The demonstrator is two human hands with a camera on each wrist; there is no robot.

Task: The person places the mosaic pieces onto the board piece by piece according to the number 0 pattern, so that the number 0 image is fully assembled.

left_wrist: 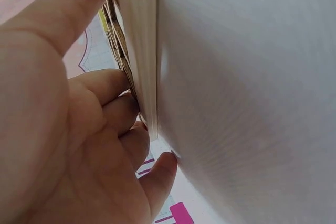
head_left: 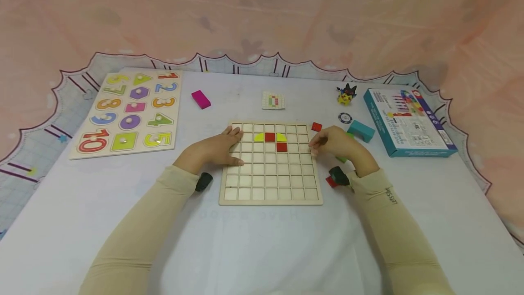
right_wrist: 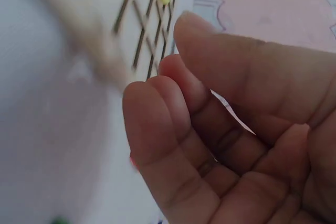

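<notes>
A square wooden grid board [head_left: 271,203] lies in front of me. In its upper cells sit a red square [head_left: 270,137] between two yellow pieces [head_left: 259,137], and another red square [head_left: 281,147] below. My left hand [head_left: 214,149] rests on the board's left edge, fingers spread. In the left wrist view, its fingers [left_wrist: 110,85] touch the board's side. By the right edge, my right hand [head_left: 340,142] has loosely bent fingers; the right wrist view shows nothing between thumb and fingertips. Near it are a red tile [head_left: 316,126] and partly hidden green tiles [head_left: 341,159].
Beyond the board lies a small pattern card [head_left: 273,100]. A number puzzle [head_left: 127,113] and a magenta block [head_left: 201,99] are on the left. To the right stand a teal block [head_left: 361,131], a round chip [head_left: 345,117], a yellow figurine [head_left: 345,98] and a box [head_left: 409,126].
</notes>
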